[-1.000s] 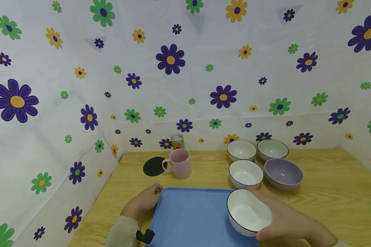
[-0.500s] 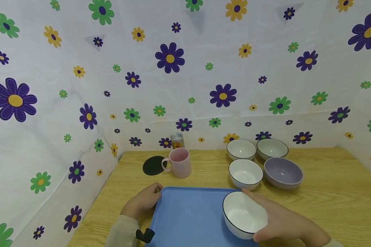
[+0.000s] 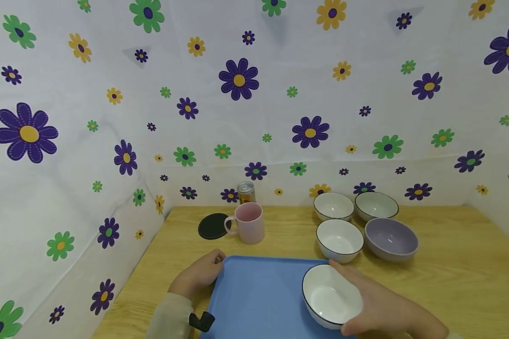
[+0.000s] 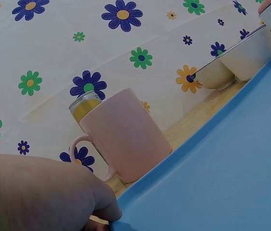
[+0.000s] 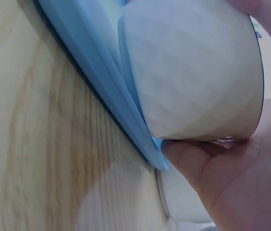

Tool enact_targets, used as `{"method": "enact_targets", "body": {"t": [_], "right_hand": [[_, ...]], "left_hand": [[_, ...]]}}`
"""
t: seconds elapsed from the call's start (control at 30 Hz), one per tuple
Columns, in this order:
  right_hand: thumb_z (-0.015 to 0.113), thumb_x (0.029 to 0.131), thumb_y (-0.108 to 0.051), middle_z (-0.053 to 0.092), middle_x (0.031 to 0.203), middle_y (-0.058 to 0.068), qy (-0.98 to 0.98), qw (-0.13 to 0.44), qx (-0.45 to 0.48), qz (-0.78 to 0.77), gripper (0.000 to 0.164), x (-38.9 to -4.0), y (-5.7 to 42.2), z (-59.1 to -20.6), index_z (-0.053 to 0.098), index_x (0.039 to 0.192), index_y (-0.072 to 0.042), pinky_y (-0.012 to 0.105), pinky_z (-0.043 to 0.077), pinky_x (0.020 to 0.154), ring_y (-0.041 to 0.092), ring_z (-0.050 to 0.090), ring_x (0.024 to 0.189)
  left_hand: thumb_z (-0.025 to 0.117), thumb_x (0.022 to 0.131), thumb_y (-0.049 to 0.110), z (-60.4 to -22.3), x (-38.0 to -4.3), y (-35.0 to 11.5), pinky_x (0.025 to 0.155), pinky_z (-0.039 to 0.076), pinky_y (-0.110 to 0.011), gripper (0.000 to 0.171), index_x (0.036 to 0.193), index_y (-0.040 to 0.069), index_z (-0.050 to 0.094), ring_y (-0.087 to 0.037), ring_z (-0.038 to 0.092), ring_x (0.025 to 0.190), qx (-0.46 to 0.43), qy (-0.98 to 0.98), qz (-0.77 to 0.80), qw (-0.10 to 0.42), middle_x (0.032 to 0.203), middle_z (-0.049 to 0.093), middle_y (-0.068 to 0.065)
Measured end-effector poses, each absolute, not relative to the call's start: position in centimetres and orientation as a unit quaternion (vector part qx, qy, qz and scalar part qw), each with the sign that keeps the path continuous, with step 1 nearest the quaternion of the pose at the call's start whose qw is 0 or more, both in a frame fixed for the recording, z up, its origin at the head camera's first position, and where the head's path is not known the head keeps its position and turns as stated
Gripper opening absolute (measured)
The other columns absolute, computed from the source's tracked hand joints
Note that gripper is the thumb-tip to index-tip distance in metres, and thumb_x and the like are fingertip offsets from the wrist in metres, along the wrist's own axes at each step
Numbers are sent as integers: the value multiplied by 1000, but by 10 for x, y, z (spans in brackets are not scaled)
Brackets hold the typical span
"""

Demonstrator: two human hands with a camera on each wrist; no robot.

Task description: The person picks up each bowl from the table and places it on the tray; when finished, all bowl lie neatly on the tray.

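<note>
A white bowl (image 3: 332, 294) with a dark rim sits over the right part of the blue tray (image 3: 258, 296). My right hand (image 3: 379, 301) grips it from the right, thumb and fingers spread around its side. In the right wrist view the bowl's faceted side (image 5: 193, 72) is close up, its base right at the tray's raised edge (image 5: 92, 62). My left hand (image 3: 199, 273) holds the tray's far left corner with bent fingers. From the left wrist, the fingertips (image 4: 109, 207) show at that corner, partly hidden.
Behind the tray stand a pink mug (image 3: 251, 226), a can (image 3: 246, 192) and a black round coaster (image 3: 214, 226). A white bowl (image 3: 340, 242) and a purple bowl (image 3: 391, 240) stand beyond the right hand, with two more bowls (image 3: 333, 207) behind. A flowered sheet (image 3: 271, 103) surrounds the wooden table.
The right hand has carried the white bowl a little left and nearer, further over the tray. The left hand stays at the tray corner. The head view shifts slightly.
</note>
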State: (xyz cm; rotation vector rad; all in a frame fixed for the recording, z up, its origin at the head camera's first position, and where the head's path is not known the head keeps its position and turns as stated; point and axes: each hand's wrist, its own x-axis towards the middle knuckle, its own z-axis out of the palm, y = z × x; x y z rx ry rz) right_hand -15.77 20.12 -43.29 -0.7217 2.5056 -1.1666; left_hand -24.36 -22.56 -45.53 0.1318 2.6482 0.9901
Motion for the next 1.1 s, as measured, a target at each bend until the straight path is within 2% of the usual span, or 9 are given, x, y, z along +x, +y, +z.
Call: {"method": "enact_targets", "body": {"t": [0.17,0.3,0.47,0.8,1.0,1.1], "right_hand": [[87,73,-39,26,161,13,867,165,-243,-401,116,-158,197,-430,16,162,-17,40,44,100,31,37,134],[88,71,-43,26,161,15,873,159,-235,-397,119,-158,195,-431,16,161,-11,40,45,100,31,38,134],[88,69,-45,27,161,15,871,150,-231,-406,121,-160,190,-433,19,160,-7,47,42,103,31,38,135],[89,69,-40,31,160,15,862,138,-246,-422,118,-164,184,-440,21,160,-7,33,42,102,32,37,136],[88,70,-45,31,160,14,854,149,-253,-430,118,-171,174,-441,21,160,-10,52,41,104,33,37,138],[88,70,-45,32,159,14,846,159,-251,-442,118,-173,170,-443,20,160,-8,56,39,104,34,36,138]], "left_hand": [[49,99,16,-454,-244,-222,77,47,-42,23,120,9,56,-24,54,89,45,926,343,155,100,57,-7],[48,99,16,-455,-245,-221,76,46,-41,23,120,10,56,-23,55,88,44,928,337,155,99,57,-7],[46,99,15,-457,-244,-220,75,46,-41,23,120,10,55,-23,55,86,41,928,336,154,97,57,-7],[45,99,16,-454,-247,-219,76,46,-41,25,121,10,55,-24,54,89,44,927,339,156,100,57,-8],[45,99,14,-455,-247,-223,72,44,-39,23,119,9,55,-25,53,86,34,929,340,143,97,55,-8],[44,99,13,-458,-245,-223,70,43,-38,22,118,8,54,-24,53,82,37,927,345,146,94,54,-8]]}}
